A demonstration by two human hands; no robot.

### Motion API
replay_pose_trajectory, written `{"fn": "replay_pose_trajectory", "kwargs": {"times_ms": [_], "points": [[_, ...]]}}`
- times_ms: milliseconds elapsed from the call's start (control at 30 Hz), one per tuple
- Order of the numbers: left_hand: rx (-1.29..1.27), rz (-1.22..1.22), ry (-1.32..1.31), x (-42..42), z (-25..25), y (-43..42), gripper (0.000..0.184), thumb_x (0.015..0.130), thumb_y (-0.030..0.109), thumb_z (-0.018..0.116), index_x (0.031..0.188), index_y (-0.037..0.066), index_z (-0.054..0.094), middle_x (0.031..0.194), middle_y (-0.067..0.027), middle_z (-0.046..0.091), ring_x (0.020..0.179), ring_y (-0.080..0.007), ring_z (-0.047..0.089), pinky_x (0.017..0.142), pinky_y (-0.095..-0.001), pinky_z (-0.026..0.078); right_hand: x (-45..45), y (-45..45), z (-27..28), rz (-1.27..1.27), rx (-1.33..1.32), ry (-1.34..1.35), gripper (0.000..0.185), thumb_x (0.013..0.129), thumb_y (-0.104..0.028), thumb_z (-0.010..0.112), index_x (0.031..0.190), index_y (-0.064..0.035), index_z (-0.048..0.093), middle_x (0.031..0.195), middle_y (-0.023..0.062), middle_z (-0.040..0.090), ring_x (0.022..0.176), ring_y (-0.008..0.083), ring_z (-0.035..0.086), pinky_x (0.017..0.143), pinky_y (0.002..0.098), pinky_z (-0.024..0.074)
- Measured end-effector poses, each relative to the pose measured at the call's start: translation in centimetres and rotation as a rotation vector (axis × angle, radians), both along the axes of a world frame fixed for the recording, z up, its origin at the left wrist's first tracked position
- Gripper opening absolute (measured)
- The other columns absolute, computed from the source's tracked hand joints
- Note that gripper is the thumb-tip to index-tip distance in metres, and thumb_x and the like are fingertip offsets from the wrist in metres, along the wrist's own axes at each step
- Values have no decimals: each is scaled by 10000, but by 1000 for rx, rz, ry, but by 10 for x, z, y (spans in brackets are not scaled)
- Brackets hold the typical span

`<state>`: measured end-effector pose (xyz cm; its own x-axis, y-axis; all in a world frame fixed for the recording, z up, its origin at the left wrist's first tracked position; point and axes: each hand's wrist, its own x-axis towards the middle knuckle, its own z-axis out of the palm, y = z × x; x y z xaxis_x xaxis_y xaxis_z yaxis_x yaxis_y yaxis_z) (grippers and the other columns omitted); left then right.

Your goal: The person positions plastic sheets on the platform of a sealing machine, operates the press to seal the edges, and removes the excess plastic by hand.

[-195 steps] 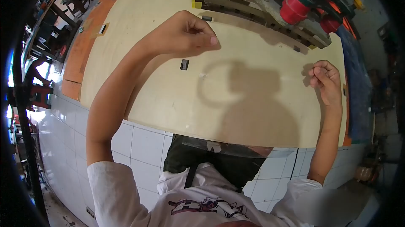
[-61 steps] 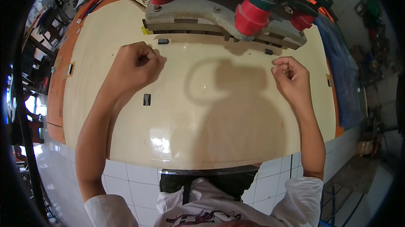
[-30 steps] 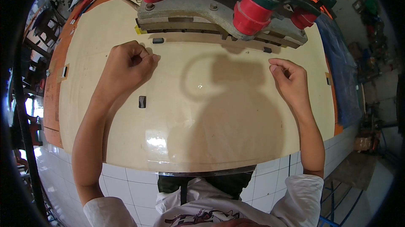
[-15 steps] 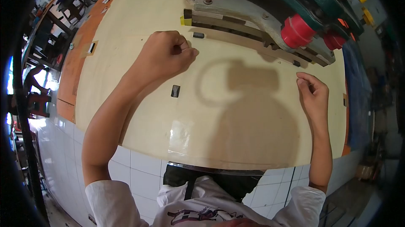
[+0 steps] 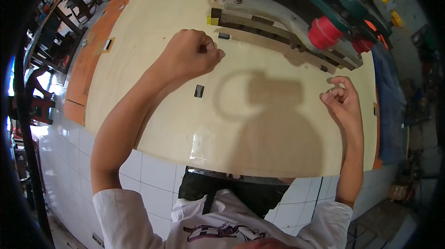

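Observation:
My left hand [image 5: 197,54] rests on the pale sheet [image 5: 259,133] covering the table, its fingers curled in against the thumb. Whatever it holds, if anything, is hidden. Just beyond it lies a small dark block [image 5: 224,36], and another dark block [image 5: 199,91] sits nearer my body. At the right, my right hand [image 5: 330,92] has its thumb close to a bent finger, with the index finger raised apart; anything between them is too small to name. A third dark block [image 5: 323,68] lies just beyond that hand. Glossy reflections show on the surface near the front edge.
A green machine with red cylindrical parts [image 5: 324,32] and a long metal bar [image 5: 259,27] stands over the back right. Blue plastic [image 5: 390,105] hangs at the right edge. Orange board [image 5: 76,94] borders the left. A shadow falls across the middle of the sheet.
The camera view has swung left and right between frames. Since half a second ago, my right index finger has lifted away from the thumb. My left hand stays curled.

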<state>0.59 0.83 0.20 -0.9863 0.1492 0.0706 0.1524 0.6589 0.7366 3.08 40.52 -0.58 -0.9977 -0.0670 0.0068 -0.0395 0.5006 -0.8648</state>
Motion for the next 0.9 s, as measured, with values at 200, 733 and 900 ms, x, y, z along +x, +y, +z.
{"fn": "replay_pose_trajectory", "kwargs": {"times_ms": [200, 733, 900], "points": [[46, -38, 55, -10, -19, -11, 369, 886, 142, 707, 598, -17, 542, 536, -47, 531, 541, -89, 475, 518, -312, 426, 23, -12, 23, 141, 47, -53, 434, 836, -11, 769, 1204, -46, 540, 763, 5, 654, 580, 21, 467, 539, 200, 358], [3, -53, 140, -16, -27, -15, 381, 859, 287, 720, 627, 10, 600, 546, -80, 579, 508, -179, 528, 548, -366, 448, 94, 223, 215, -401, 557, 576, 507, 911, -263, 786, 1362, -127, 599, 906, 13, 721, 790, 74, 618, 630, 241, 454], [-32, -37, 136, -14, -26, -13, 358, 818, 322, 702, 621, 47, 585, 589, -127, 624, 595, -317, 617, 647, -415, 508, 100, 193, 297, -462, 1176, 793, 370, 969, -191, 716, 1319, -116, 621, 868, 11, 703, 767, 84, 615, 658, 265, 488]]}}
